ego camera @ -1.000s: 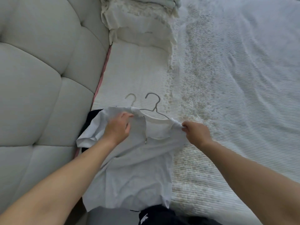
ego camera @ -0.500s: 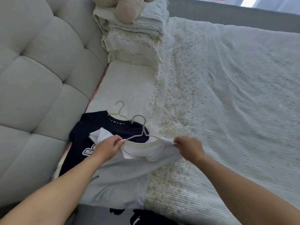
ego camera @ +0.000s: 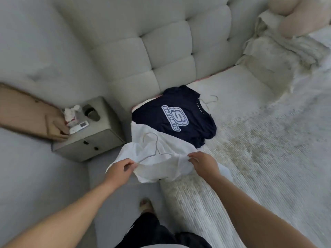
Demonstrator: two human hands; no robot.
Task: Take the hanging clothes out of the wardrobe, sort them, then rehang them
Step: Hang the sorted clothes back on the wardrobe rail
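Left hand (ego camera: pixel 119 170) and right hand (ego camera: pixel 202 162) each pinch a shoulder edge of the white shirt (ego camera: pixel 157 158), lifted off the bed (ego camera: pixel 250 158); its hanger (ego camera: pixel 155 145) lies just beyond the fingers. Judgement: hold both pinches level so the hanger stays seated, clear of the navy shirt (ego camera: pixel 175 117) farther on.

1. Both bare arms reach forward from the bottom corners — they converge toward the middle.
2. Left hand (ego camera: pixel 119 170): palm down, thumb and fingers pinching the shirt (ego camera: pixel 157 158).
3. Right hand (ego camera: pixel 203 162): knuckles up, fingers curled — gripping the same shirt just beside the bed (ego camera: pixel 268 158) edge.
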